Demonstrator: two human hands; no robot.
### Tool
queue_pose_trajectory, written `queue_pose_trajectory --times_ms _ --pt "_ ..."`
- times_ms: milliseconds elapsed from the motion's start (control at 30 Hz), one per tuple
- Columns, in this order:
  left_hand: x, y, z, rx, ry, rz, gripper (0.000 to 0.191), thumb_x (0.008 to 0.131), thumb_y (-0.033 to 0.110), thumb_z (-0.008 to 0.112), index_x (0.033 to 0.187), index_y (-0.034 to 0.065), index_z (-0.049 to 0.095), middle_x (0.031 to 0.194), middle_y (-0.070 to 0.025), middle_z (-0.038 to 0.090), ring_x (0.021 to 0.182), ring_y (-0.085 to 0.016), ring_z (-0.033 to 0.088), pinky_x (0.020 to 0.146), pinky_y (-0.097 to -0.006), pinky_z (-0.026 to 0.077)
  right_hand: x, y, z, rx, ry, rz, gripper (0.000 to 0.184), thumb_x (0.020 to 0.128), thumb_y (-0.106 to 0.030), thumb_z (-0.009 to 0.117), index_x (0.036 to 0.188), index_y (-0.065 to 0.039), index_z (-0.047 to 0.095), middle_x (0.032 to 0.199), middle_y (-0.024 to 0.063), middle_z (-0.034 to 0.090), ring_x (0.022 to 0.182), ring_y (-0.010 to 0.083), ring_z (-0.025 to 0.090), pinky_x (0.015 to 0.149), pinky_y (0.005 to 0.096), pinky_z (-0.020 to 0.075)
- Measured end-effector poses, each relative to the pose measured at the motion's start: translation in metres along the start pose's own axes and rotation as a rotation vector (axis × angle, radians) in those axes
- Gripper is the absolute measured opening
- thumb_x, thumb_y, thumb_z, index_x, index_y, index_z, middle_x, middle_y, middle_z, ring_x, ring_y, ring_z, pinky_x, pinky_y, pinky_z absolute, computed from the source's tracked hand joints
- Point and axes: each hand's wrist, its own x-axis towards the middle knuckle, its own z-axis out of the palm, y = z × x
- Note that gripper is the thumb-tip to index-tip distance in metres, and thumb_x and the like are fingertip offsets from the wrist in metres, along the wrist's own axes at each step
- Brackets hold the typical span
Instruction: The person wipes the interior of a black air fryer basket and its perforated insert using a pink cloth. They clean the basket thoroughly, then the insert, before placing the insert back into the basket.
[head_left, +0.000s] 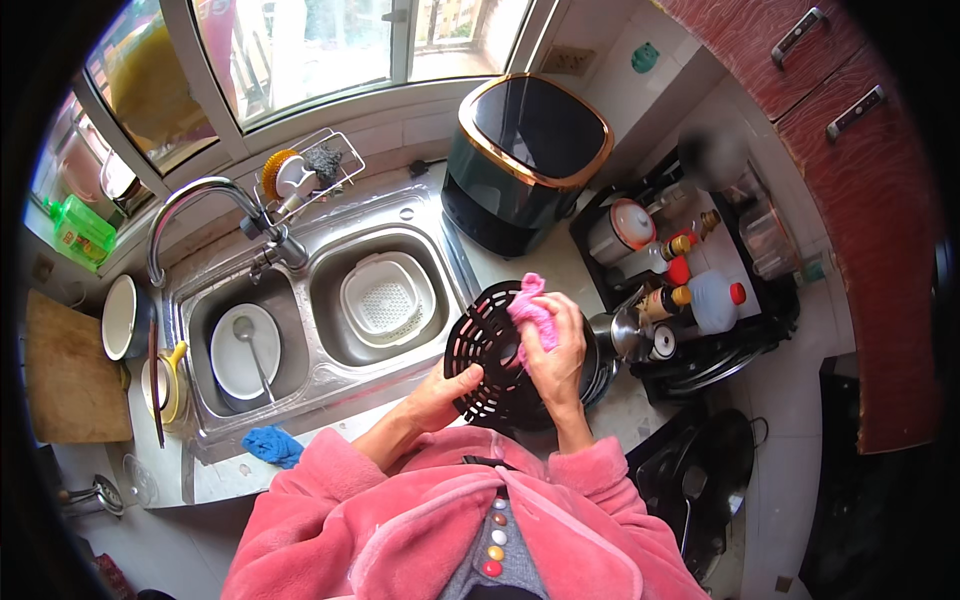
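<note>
My left hand (444, 391) grips the lower left rim of a black slotted air fryer rack (487, 360), which is held tilted over the counter's front edge. A bunched pink cloth (534, 319) is in my right hand (559, 352), pressed near the rack's upper right part. Behind the rack, partly hidden, a dark rounded container (600, 375) stands on the counter. Further back is a dark green air fryer (525, 157) with a copper-coloured rim. The fingertips of my left hand under the rack are hidden.
Left of me, a double steel sink (304, 330) holds white baskets (381, 296) and a white bowl (225, 352) with a spoon. A blue cloth (272, 447) lies at the counter's front edge. Bottles (712, 300) and a metal kettle (630, 335) stand right; a wok (724, 465) is lower right.
</note>
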Motion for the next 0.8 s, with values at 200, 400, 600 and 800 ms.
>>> queue_pose_trajectory --times_ms 200,400,600,800 --pt "-0.003 -0.007 -0.014 -0.191 0.101 0.067 0.063 0.101 0.054 0.060 0.147 0.0125 0.047 0.135 -0.0075 0.062 0.125 -0.022 0.062 0.109 -0.0415 0.051 -0.014 -0.033 0.004 0.273 -0.345 -0.188 0.036 0.076 -0.001 0.076 0.111 -0.006 0.069 0.120 0.0141 0.064 0.109 0.0353 0.061 0.097 0.0437 0.0508" --pt "0.000 -0.006 -0.008 -0.298 0.045 0.081 0.062 0.104 0.061 0.048 0.146 0.0140 0.048 0.133 -0.0062 0.063 0.123 -0.020 0.063 0.107 -0.0397 0.051 -0.012 -0.041 0.022 0.227 -0.226 -0.244 0.033 0.077 0.000 0.074 0.110 -0.004 0.067 0.116 0.0152 0.062 0.107 0.0354 0.060 0.096 0.0436 0.0488" --pt "0.002 -0.007 0.004 -0.201 0.033 0.042 0.066 0.107 0.056 0.045 0.155 0.0107 0.039 0.144 -0.0101 0.059 0.129 -0.025 0.060 0.109 -0.0432 0.050 0.013 -0.017 0.024 -0.058 0.014 -0.138 0.027 0.088 -0.004 0.068 0.114 -0.002 0.063 0.120 0.0185 0.059 0.111 0.0376 0.056 0.099 0.0460 0.0444" --pt "0.005 0.005 0.011 -0.189 0.043 0.129 0.066 0.109 0.054 0.036 0.158 0.0097 0.033 0.149 -0.0132 0.055 0.134 -0.026 0.057 0.112 -0.0474 0.049 0.006 0.038 0.005 -0.081 0.048 -0.032 0.028 0.085 -0.002 0.072 0.113 -0.002 0.064 0.117 0.0159 0.063 0.112 0.0347 0.062 0.099 0.0424 0.0481"
